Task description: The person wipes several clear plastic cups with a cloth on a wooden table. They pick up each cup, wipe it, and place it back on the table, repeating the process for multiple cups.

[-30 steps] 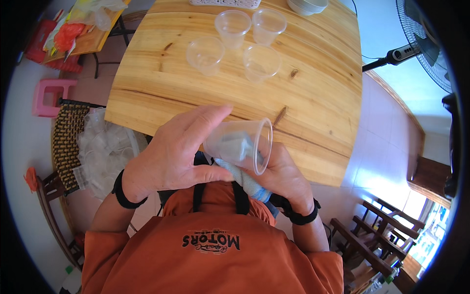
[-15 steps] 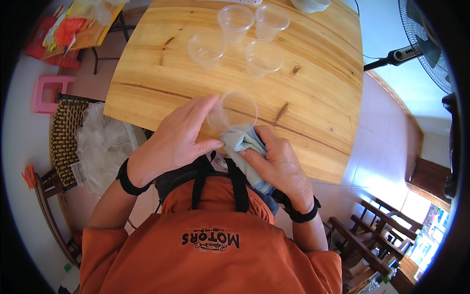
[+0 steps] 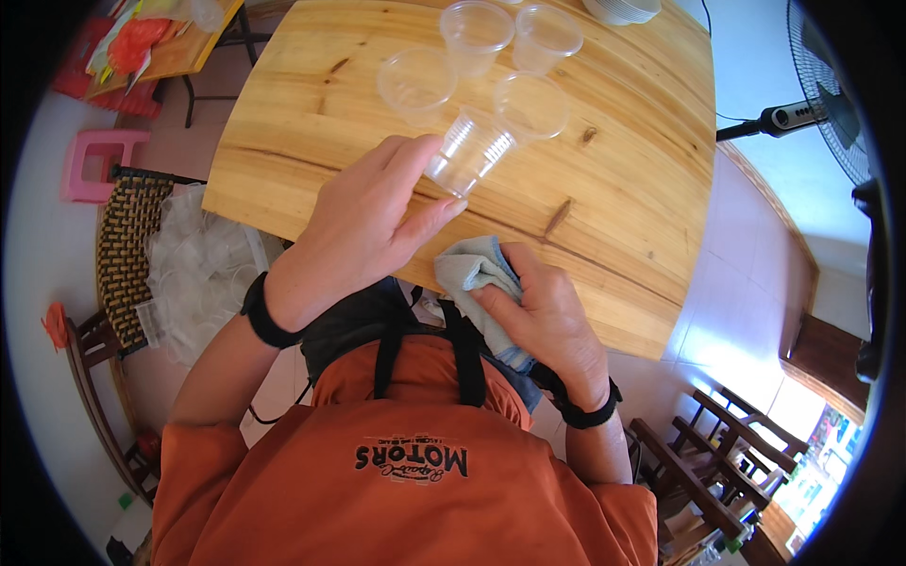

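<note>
While the head camera looked down, the left hand gripped a clear ribbed plastic cup, tilted on its side above the pale wooden table; the right hand clutched a crumpled light-blue cloth at the table's near edge; four more clear plastic cups stood beyond.

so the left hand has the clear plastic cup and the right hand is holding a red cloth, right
Not quite: the cloth is light blue, not red. The head view shows the left hand holding the clear plastic cup and the right hand gripping the cloth.
</note>
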### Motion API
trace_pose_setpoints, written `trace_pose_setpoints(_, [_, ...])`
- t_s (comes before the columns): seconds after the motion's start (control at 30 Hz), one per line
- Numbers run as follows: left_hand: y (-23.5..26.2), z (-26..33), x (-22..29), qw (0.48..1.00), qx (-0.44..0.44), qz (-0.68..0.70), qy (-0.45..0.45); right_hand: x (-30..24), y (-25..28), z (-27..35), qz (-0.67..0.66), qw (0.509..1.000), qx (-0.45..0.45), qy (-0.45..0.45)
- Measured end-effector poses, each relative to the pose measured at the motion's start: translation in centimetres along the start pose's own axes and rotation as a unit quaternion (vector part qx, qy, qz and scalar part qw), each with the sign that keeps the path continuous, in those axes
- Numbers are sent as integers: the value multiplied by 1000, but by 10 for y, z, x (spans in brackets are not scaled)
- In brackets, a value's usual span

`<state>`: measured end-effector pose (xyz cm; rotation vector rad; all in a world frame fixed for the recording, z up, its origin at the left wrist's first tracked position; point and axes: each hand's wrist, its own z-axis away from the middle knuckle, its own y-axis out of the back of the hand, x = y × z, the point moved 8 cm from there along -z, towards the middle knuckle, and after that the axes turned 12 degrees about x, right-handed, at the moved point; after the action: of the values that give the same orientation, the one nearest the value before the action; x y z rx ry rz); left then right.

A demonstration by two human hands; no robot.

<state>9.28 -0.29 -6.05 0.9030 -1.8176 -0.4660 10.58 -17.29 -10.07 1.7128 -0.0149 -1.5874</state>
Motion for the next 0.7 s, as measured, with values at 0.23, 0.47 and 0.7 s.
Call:
trace_pose_setpoints(0.23, [-12, -2, 0, 999, -19, -41, -6, 14, 4, 5, -135, 988, 15, -68])
trace_pose_setpoints(0.47, [4, 6, 13, 998, -55, -28, -24, 21, 6, 3, -159, 981, -26, -110])
trace_pose_setpoints(0.7, [-28, -18, 12, 995, -90, -34, -20, 13, 3, 0, -75, 995, -29, -56])
